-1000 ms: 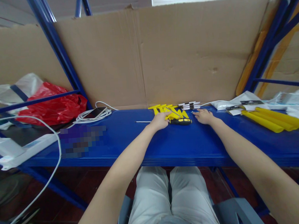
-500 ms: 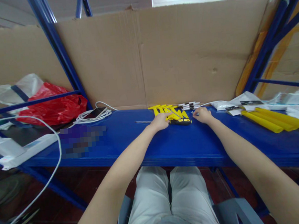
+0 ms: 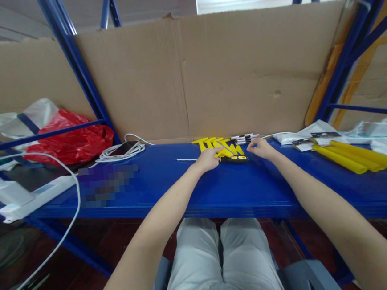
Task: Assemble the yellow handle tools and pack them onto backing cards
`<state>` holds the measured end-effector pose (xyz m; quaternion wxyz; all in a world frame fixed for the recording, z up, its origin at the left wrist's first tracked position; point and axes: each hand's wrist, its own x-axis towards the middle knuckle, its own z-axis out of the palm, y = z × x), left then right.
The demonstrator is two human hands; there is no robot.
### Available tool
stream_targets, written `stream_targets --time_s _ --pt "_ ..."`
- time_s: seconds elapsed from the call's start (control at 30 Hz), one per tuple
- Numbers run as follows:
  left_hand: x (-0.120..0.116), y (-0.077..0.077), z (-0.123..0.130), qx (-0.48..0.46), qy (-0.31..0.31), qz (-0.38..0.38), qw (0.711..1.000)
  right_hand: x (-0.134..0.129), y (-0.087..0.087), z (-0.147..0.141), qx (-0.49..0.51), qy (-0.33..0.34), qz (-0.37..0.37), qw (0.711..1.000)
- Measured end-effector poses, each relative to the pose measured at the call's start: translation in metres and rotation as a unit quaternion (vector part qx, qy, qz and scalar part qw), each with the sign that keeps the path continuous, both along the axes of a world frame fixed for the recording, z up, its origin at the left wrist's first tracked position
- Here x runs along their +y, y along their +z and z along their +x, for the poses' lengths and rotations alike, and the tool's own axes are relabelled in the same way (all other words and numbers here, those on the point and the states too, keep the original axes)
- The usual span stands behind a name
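Note:
My left hand point(image 3: 208, 160) is closed around a yellow plastic piece point(image 3: 223, 152) that sticks out on its right side. A screwdriver point(image 3: 237, 159) with a black and yellow handle lies on the blue table; its thin metal shaft runs behind my left hand and shows again on the left. My right hand point(image 3: 261, 149) has its fingertips pinched together just right of the handle, close to the tabletop. Something small and shiny may be at those fingertips, too small to name. Behind both hands lie several yellow T-shaped pieces point(image 3: 210, 142) and several white and black sticks point(image 3: 245, 138).
Yellow tubes point(image 3: 355, 157) and clear plastic packets point(image 3: 308, 132) lie on the right of the blue table point(image 3: 163, 187). A phone point(image 3: 124, 148) with coiled white cable, a power strip point(image 3: 37, 197) and a red bag point(image 3: 74, 136) are on the left. Cardboard point(image 3: 135, 82) stands behind.
My right hand has shifted slightly, its fingertips moving a little left and up. My left hand stays on the yellow piece. The whole view has tipped slightly.

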<state>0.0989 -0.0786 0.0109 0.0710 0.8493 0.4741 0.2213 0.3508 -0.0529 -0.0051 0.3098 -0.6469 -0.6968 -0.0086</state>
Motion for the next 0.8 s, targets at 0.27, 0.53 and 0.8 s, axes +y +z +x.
stream_targets --time_s 0.27,0.53,0.8 --pt "0.003 -0.004 0.002 -0.001 -0.004 0.027 1.000 -0.018 0.014 -0.038 0.201 0.171 0.060 0.962" --pt "-0.001 -0.004 0.005 0.007 -0.016 0.054 0.998 -0.018 0.006 -0.059 0.160 0.217 0.081 0.960" --pt "-0.008 -0.004 0.008 0.012 -0.032 0.069 0.997 -0.019 0.008 -0.059 0.137 0.212 0.092 0.963"
